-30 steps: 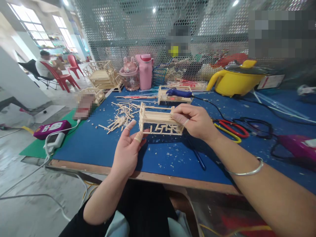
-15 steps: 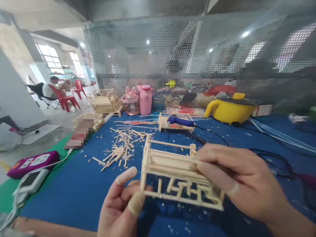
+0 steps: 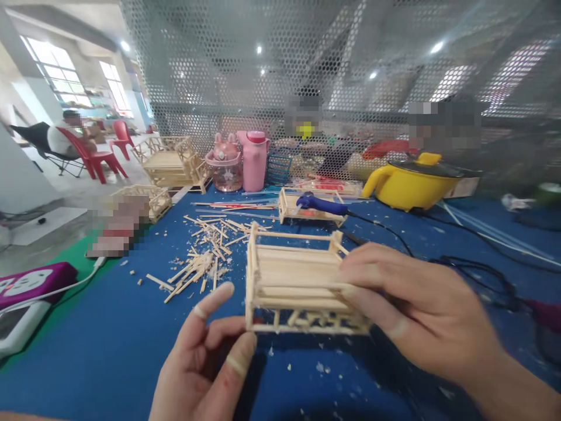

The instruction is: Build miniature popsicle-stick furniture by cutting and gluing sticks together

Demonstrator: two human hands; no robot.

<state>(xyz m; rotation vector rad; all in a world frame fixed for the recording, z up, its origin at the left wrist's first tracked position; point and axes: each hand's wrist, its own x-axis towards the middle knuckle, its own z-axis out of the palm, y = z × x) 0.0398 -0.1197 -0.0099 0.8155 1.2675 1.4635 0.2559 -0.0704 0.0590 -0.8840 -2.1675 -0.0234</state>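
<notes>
Wooden frame (image 3: pixel 298 286) now level — both hands' fingers (image 3: pixel 377 304) gripping ends.

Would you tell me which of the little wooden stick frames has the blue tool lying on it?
The small frame mid-table, behind the held frame; the blue tool rests across it.

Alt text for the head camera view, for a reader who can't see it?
Two bare hands, left hand and right hand, hold a small wooden stick frame above a blue table strewn with stick offcuts.
</notes>
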